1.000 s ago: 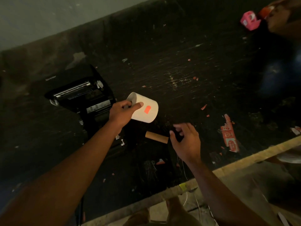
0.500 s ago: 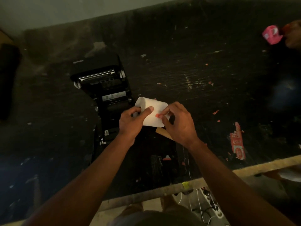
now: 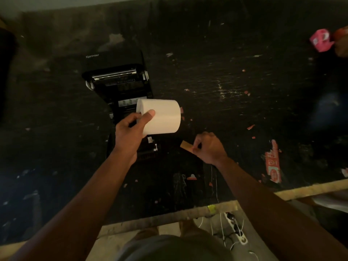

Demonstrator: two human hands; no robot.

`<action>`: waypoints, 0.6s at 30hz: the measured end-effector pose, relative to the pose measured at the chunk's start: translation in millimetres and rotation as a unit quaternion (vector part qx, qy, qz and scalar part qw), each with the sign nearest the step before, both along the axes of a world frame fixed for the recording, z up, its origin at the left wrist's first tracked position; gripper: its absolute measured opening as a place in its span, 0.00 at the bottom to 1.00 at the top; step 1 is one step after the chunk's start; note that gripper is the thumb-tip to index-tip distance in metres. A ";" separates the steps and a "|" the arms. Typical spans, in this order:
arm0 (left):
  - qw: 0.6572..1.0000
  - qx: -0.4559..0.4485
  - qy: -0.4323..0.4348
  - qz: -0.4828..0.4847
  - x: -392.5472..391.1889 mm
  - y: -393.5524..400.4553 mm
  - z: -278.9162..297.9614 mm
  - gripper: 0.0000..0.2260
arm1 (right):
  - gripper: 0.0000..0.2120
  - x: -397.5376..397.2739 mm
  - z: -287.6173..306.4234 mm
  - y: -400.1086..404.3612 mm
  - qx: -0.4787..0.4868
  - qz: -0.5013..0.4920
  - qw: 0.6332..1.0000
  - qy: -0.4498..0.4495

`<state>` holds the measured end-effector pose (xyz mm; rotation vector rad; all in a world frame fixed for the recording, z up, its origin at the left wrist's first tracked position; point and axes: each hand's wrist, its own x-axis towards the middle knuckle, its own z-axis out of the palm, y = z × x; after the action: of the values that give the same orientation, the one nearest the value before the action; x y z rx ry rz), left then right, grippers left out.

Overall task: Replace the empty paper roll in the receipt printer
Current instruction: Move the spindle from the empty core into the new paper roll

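Observation:
My left hand (image 3: 130, 134) grips a full white paper roll (image 3: 162, 117) by its left end and holds it on its side just above the open black receipt printer (image 3: 116, 81). The printer's lid is tipped back and its paper bay is partly hidden behind the roll and my hand. The empty brown cardboard core (image 3: 185, 145) lies on the table to the right of the printer. My right hand (image 3: 209, 147) is low beside the core with its fingertips pinched together at the core's end. I cannot make out whether it pinches anything small.
The dark, worn table (image 3: 226, 81) is strewn with small red and white paper scraps. A red printed label (image 3: 273, 162) is stuck near the front right edge. A pink object (image 3: 321, 40) sits at the far right. Cables and a power strip (image 3: 235, 228) lie on the floor below the front edge.
My right hand has left the roll and dropped down to the right beside the cardboard core. The orange sticker no longer shows on the roll, which my left hand still holds.

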<state>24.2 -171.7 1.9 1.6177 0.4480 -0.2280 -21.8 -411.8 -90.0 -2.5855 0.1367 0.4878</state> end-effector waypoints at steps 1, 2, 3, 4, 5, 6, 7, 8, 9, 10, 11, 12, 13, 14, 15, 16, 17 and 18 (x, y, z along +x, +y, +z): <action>1.000 -0.012 0.003 0.007 -2.2 1.8 1.9 0.08 | 0.08 2.7 -4.8 5.3 -0.026 0.022 0.999 0.005; 1.000 -0.022 0.006 0.008 -4.2 4.3 1.4 0.08 | 0.09 5.0 -8.5 9.4 -0.040 0.033 0.999 0.012; 0.999 -0.035 0.014 0.010 -6.9 5.5 2.8 0.08 | 0.10 6.6 -11.0 12.0 -0.045 0.035 0.998 0.016; 0.999 -0.047 0.024 0.008 -9.6 7.5 3.4 0.08 | 0.11 7.6 -13.3 13.5 -0.043 0.031 0.999 0.012; 0.997 -0.063 0.034 0.013 -12.2 9.0 4.9 0.07 | 0.13 7.7 -15.3 13.9 -0.038 0.023 0.999 0.005; 0.996 -0.077 0.043 0.014 -14.5 11.1 3.8 0.07 | 0.16 6.9 -17.2 13.2 -0.024 0.011 1.000 0.002; 0.994 -0.093 0.053 0.022 -17.5 11.9 5.8 0.07 | 0.19 5.5 -18.3 11.2 0.000 -0.005 1.000 0.005; 0.992 -0.109 0.061 0.027 -19.7 14.6 4.6 0.05 | 0.22 4.4 -18.7 7.7 0.029 -0.026 0.999 0.010; 0.989 -0.126 0.073 0.040 -22.0 15.6 7.0 0.02 | 0.23 3.9 -18.8 2.2 0.054 -0.051 0.997 0.008; 0.986 -0.139 0.081 0.045 -24.1 18.4 5.0 0.09 | 0.22 4.1 -19.2 -4.9 0.067 -0.079 0.995 -0.007; 0.982 -0.154 0.092 0.053 -27.0 21.1 3.9 0.18 | 0.19 5.7 -19.4 -12.8 0.067 -0.107 0.992 -0.029; 0.980 -0.165 0.097 0.062 -29.2 24.1 1.4 0.24 | 0.15 7.9 -19.7 -21.0 0.056 -0.131 0.989 -0.050; 0.976 -0.178 0.102 0.073 -31.8 26.6 -0.1 0.25 | 0.11 10.9 -20.0 -27.8 0.043 -0.148 0.986 -0.057; 0.972 -0.196 0.103 0.074 -34.6 29.7 -3.1 0.24 | 0.09 14.0 -21.0 -32.3 0.031 -0.153 0.987 -0.045; 0.968 -0.214 0.105 0.077 -37.6 32.2 -5.2 0.21 | 0.10 17.0 -22.8 -33.9 0.012 -0.140 0.990 -0.021; 0.965 -0.229 0.104 0.075 -40.3 34.7 -7.9 0.19 | 0.12 19.6 -24.9 -32.8 -0.013 -0.111 0.994 0.011; 0.963 -0.240 0.103 0.071 -43.4 36.5 -9.8 0.18 | 0.14 21.5 -26.6 -29.6 -0.036 -0.081 0.995 0.044; 0.961 -0.250 0.103 0.063 -46.7 38.3 -12.9 0.18 | 0.17 23.8 -27.6 -25.0 -0.052 -0.062 0.994 0.069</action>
<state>-22.5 -133.4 -11.0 1.0697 0.5971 -0.3839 2.0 -436.8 -117.7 -2.6237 0.3769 0.6280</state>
